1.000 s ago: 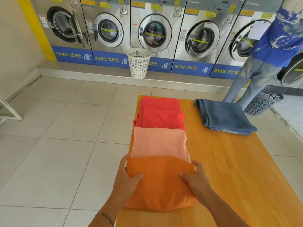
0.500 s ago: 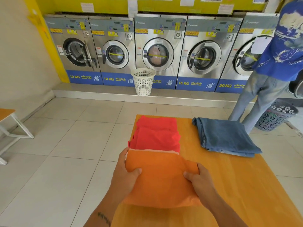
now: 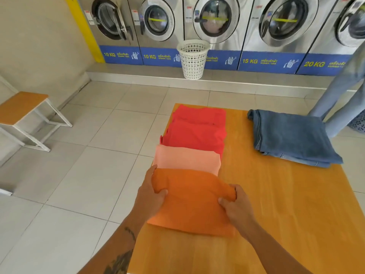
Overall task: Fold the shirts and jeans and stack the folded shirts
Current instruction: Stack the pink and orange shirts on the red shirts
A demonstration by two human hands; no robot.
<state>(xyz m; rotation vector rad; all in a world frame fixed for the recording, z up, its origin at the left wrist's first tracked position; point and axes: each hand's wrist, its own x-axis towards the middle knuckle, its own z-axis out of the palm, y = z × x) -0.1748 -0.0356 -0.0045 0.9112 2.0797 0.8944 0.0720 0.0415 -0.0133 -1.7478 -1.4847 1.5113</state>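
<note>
At the near end of the wooden table [image 3: 286, 204], a folded orange shirt [image 3: 192, 202] is held by both hands. The left hand [image 3: 151, 196] is closed on the shirt's left edge, with the thumb pressed on top of the cloth and the fingers tucked under it. The right hand [image 3: 238, 208] is closed on the right edge, where the fabric is bunched between thumb and fingers. Each grip is thus shut on the shirt, and its far edge is seen lifted slightly and overlapping the next garment.

Just beyond it, a folded pale pink shirt [image 3: 187, 158] is laid flat on the table, partly covered by the orange one. Beyond that, a folded red shirt [image 3: 195, 136] is laid, its near edge overlapped by the pink shirt, and a second folded red shirt [image 3: 199, 113] is placed at the far edge of the table, partly under the first.

To the right, well apart from the row of shirts, folded blue jeans [image 3: 292, 137] are laid on the table's far right part.

On the floor past the table, a white laundry basket [image 3: 193, 58] is stood on the step before a row of washing machines [image 3: 215, 22]. A small stool [image 3: 21, 104] is placed at the left wall.
</note>
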